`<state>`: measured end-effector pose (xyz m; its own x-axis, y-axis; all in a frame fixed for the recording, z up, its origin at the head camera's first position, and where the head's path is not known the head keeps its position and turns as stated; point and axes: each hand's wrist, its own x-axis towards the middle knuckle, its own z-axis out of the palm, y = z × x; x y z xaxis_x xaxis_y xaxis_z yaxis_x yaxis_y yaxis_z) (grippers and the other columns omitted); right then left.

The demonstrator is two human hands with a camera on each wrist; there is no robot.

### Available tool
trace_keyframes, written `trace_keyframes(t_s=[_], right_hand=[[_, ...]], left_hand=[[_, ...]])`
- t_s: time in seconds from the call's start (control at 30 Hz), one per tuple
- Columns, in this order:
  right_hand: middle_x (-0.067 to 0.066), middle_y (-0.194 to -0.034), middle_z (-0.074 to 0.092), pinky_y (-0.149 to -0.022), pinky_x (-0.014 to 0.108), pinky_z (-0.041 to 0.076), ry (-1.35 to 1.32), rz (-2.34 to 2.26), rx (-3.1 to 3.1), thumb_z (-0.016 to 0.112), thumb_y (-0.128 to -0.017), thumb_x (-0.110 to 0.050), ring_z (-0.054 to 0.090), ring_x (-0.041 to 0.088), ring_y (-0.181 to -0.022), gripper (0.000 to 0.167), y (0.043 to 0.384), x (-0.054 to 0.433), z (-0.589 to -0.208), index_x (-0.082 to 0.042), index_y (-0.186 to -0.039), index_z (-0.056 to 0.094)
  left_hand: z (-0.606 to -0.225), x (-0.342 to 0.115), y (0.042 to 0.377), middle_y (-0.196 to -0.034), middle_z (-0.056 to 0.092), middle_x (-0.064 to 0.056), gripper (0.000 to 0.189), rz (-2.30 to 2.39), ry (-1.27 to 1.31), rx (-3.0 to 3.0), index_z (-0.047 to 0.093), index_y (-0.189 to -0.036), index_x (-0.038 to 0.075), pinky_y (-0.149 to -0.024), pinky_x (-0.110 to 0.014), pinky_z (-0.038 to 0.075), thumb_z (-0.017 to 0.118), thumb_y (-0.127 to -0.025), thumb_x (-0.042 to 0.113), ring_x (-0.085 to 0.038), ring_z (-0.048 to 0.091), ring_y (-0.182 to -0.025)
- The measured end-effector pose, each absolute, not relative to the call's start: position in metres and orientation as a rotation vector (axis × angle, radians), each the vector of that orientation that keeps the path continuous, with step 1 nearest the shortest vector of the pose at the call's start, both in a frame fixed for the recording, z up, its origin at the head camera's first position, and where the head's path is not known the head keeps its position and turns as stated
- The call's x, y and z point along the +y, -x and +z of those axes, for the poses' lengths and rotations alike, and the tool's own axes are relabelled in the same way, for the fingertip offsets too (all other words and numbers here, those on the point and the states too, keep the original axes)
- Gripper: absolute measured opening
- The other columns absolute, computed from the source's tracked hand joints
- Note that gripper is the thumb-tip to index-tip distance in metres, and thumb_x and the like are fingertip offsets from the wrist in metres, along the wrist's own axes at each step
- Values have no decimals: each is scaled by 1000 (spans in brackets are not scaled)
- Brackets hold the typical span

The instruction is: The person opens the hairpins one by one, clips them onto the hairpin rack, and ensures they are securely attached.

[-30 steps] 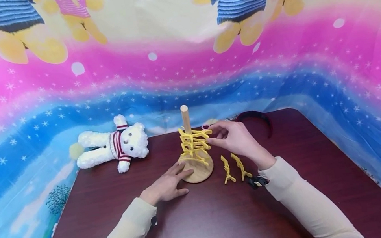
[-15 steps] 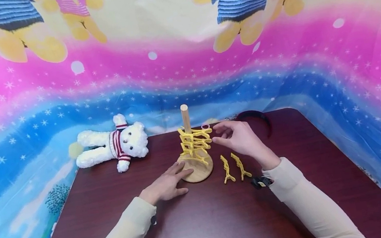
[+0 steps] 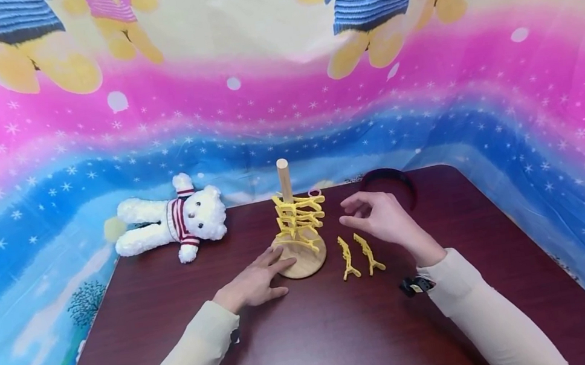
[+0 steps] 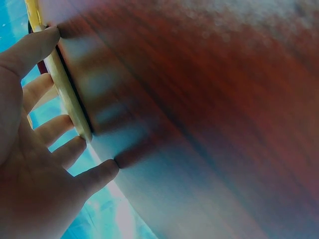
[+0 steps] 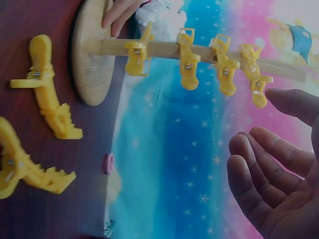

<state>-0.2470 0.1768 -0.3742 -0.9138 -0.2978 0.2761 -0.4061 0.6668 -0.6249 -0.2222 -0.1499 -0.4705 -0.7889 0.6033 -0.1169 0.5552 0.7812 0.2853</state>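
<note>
Standing upright on the bench is a pale wooden post on a round wooden base, with four yellow clips clamped across it in a stack. They're bright yellow with rounded ends and little metal springs showing, all set below the post's bare top, the lowest one near the base. Two loose clips lie side by side just right of the base, and you can see the chunky teeth on those. The left hand has its fingers spread out and relaxed, tips resting on the base, gripping nothing. Right hand is up in the air to the right of the post, fingers loosely bent, holding nothing and apart from the clips. Further out: a white plush bear in a red-striped top lying back left, a small pink ring behind the clips, and a dark curved band back right.
</note>
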Motion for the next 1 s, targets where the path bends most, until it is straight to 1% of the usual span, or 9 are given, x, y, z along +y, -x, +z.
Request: trace_keyframes(t_s=[0.2, 0.5, 0.77, 1.0], right_hand=[[-4, -96, 75, -71, 32, 54, -547, 1091, -2749, 79, -85, -39, 66, 11, -77, 30, 244, 188, -384, -21, -109, 74], [-3, -94, 75, -72, 32, 55, -512, 1165, -2775, 79, -85, -40, 67, 12, -80, 31, 243, 206, -402, -21, -109, 74], [-3, -93, 75, -72, 27, 54, -516, 1138, -2810, 79, -85, -39, 67, 11, -81, 30, 247, 221, -422, -20, -107, 75], [-2, -94, 75, -72, 30, 56, -505, 1171, -2900, 79, -85, -39, 67, 12, -84, 33, 246, 230, -439, -16, -108, 75]], left_hand=[[-471, -150, 222, -167, 20, -13, 66, 349, -916, 2775, 39, -154, 27, -119, -52, 31, 66, -96, 40, -35, 17, -155], [-472, -150, 223, -167, 20, -13, 66, 340, -918, 2780, 39, -154, 27, -119, -51, 31, 66, -95, 41, -34, 17, -155], [-471, -150, 222, -167, 19, -13, 66, 344, -911, 2775, 39, -155, 28, -120, -52, 31, 66, -96, 41, -34, 16, -155], [-472, -151, 222, -167, 21, -14, 66, 349, -939, 2784, 40, -154, 26, -119, -52, 31, 66, -95, 40, -35, 16, -155]])
